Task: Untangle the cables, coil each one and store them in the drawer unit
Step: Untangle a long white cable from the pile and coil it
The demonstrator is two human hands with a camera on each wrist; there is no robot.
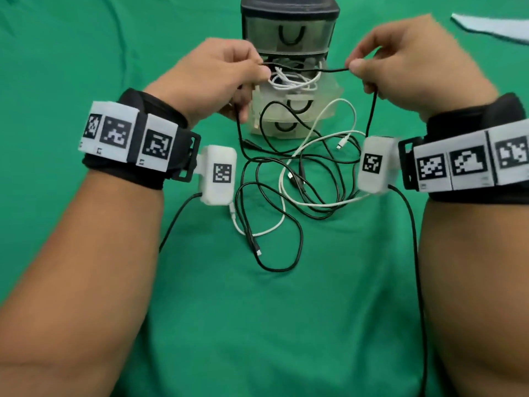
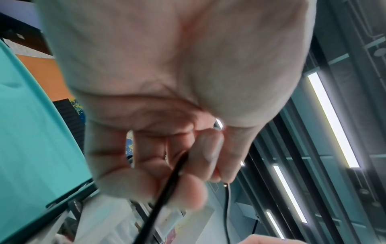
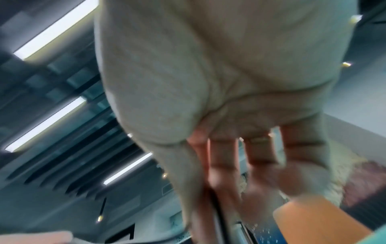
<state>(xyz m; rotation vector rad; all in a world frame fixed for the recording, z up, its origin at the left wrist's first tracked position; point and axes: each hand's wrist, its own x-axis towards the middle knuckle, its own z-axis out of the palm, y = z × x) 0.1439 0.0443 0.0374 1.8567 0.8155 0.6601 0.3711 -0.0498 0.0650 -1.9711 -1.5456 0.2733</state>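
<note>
Both hands — left hand [image 1: 217, 78], right hand [image 1: 406, 67] — pinch a black cable [image 1: 309, 70] stretched between them; the right grip looks blurred.

Tangled cables [image 1: 300, 179] on the cloth [image 1: 86, 53] before the drawer unit [image 1: 289, 27] (more inside).

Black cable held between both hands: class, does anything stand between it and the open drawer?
Nothing blocks the path. The black cable stretches between left hand and right hand, just above the open drawer, which already holds a coiled white cable.
</note>
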